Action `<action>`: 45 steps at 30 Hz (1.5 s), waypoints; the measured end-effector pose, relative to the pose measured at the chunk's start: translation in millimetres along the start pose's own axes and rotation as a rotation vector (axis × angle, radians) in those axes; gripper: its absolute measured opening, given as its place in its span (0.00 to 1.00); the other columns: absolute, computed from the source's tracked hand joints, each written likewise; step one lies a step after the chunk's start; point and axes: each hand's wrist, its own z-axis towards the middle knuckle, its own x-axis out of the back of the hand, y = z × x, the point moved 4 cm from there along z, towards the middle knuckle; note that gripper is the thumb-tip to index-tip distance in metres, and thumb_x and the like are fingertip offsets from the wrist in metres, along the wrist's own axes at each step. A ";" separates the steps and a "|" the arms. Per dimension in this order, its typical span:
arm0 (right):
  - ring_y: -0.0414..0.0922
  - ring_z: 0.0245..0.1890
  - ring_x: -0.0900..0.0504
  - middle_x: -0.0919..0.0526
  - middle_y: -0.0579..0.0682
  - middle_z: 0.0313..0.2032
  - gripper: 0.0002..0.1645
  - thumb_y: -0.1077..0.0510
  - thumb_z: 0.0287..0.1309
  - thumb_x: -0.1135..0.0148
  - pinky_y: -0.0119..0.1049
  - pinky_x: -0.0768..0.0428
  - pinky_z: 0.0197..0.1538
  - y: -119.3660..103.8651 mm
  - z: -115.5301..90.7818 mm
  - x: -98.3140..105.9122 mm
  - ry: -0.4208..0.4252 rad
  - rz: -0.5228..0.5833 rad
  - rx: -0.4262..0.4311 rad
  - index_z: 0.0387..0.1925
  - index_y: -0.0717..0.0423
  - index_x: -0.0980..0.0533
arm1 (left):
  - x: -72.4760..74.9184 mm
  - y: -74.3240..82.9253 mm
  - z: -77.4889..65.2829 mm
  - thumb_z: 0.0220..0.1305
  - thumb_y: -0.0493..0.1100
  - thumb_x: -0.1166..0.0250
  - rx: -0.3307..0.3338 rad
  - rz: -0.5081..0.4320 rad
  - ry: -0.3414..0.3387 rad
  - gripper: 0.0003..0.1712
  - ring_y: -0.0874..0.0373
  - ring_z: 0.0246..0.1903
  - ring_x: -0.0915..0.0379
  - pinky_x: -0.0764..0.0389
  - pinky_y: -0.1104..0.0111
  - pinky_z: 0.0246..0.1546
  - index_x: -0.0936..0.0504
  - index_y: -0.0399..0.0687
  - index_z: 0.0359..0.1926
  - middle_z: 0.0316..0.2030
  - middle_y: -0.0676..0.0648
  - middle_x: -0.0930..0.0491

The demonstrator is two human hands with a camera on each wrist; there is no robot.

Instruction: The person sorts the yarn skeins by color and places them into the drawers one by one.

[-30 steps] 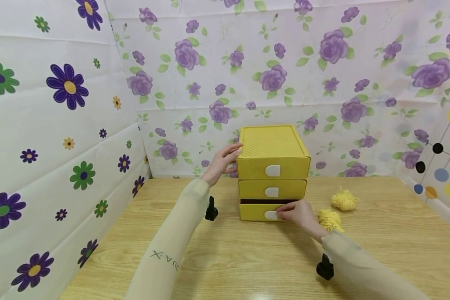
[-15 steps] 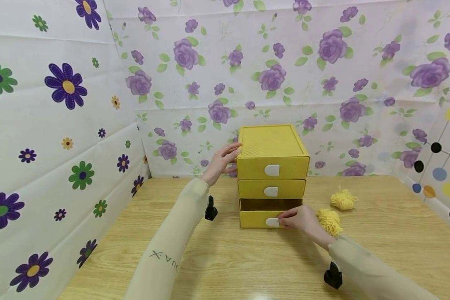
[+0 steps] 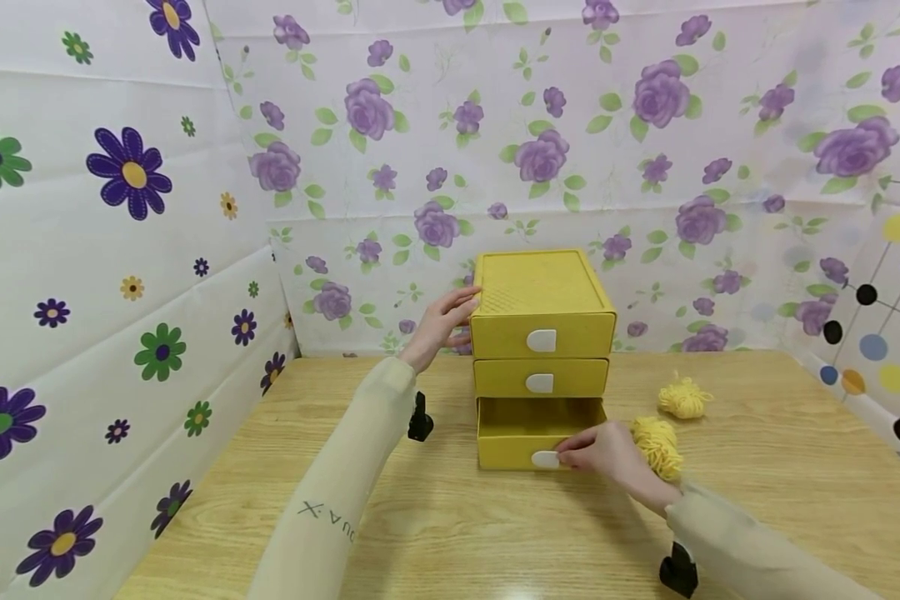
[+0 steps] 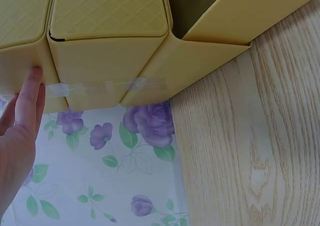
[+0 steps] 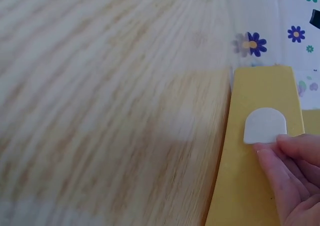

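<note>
A yellow three-drawer storage box (image 3: 543,283) stands on the table, its bottom drawer (image 3: 506,452) pulled partway out. Inside that drawer, the part I can see holds nothing. My right hand (image 3: 613,457) pinches the white pull tab (image 5: 265,126) on the drawer front between thumb and fingers. Against the upper left side of the box rests my left hand (image 3: 438,329), fingers extended; the left wrist view shows its fingertips (image 4: 35,76) touching the side wall. The upper two drawers are closed.
Two bundles of yellow yarn lie right of the box: a nearer bundle (image 3: 657,447), partly behind my right hand, and a farther bundle (image 3: 685,398). The wooden table (image 3: 450,533) meets flowered cloth walls (image 3: 375,183) at the back and sides.
The bottom drawer has slid out toward me, from a narrow gap to well open, with my right hand pulling its tab. My left hand has stayed against the box.
</note>
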 end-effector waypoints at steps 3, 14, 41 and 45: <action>0.49 0.23 0.20 0.18 0.49 0.20 0.03 0.63 0.45 0.30 0.41 0.22 0.26 -1.0 -2.6 -0.4 -0.007 -0.011 0.002 0.25 0.59 0.16 | 0.2 -0.3 0.2 0.65 0.51 0.45 0.001 0.006 -0.003 0.25 0.48 0.46 0.35 0.28 0.52 0.45 0.32 0.54 0.62 0.54 0.47 0.33; 0.45 0.21 0.20 0.18 0.48 0.21 0.03 0.63 0.44 0.30 0.35 0.22 0.24 -4.2 -11.6 0.1 -0.020 -0.027 0.043 0.25 0.59 0.16 | 0.6 -0.6 1.4 0.65 0.52 0.45 -0.002 0.025 -0.002 0.24 0.48 0.48 0.35 0.26 0.55 0.43 0.31 0.56 0.62 0.54 0.48 0.33; 0.55 0.30 0.19 0.18 0.60 0.30 0.18 0.55 0.50 0.33 0.47 0.21 0.30 -11.7 -19.9 31.4 -0.139 0.219 0.079 0.37 0.68 0.20 | -0.3 -0.4 0.8 0.65 0.51 0.45 -0.002 0.018 0.000 0.24 0.47 0.48 0.34 0.27 0.54 0.44 0.32 0.55 0.62 0.53 0.48 0.33; 0.53 0.29 0.19 0.18 0.58 0.30 0.18 0.54 0.50 0.33 0.44 0.21 0.29 -9.3 -17.7 46.5 -0.091 0.183 0.081 0.36 0.66 0.20 | -0.1 0.1 0.3 0.65 0.51 0.45 0.000 0.020 -0.001 0.24 0.47 0.48 0.34 0.27 0.54 0.44 0.32 0.55 0.62 0.53 0.48 0.33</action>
